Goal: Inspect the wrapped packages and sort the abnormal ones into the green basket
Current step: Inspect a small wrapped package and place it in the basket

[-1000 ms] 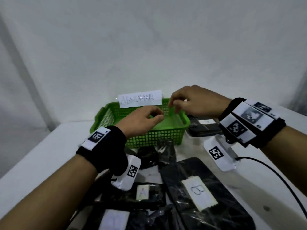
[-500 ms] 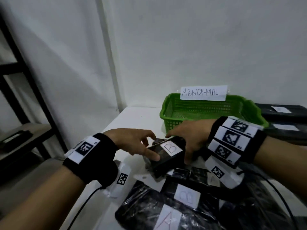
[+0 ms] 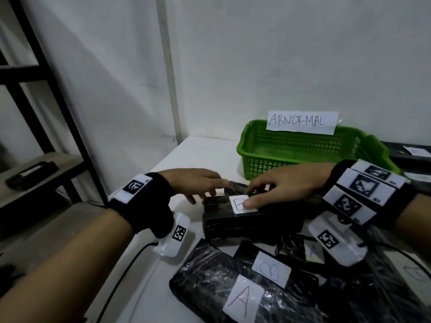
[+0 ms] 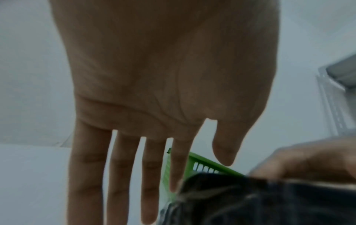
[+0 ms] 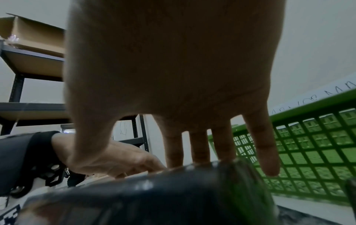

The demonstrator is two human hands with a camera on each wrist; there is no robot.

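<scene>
A black wrapped package [image 3: 224, 217] with a white label marked B lies on top of the pile, just in front of the green basket [image 3: 303, 148] tagged ABNORMAL. My right hand [image 3: 253, 194] grips it, thumb pressed on the label and fingers curled over its far edge. My left hand [image 3: 210, 190] is open, its straight fingers [image 4: 119, 175] spread, and the index tip touches the package [image 4: 269, 202] at its far left corner. In the right wrist view the package [image 5: 154, 197] fills the bottom, with the basket [image 5: 318, 144] close behind. No package shows inside the basket.
More black wrapped packages lie nearer me, one labelled A [image 3: 233, 297] and another B [image 3: 271, 269]. Others are stacked right of the basket [image 3: 410, 155]. A dark metal shelf [image 3: 46, 113] stands beyond the table's left edge. Wrist cables [image 3: 130, 271] trail over the table.
Both hands dropped from above the basket to the B package. Half a second ago it was tilted up between both hands; it now lies flatter and the left fingers have straightened.
</scene>
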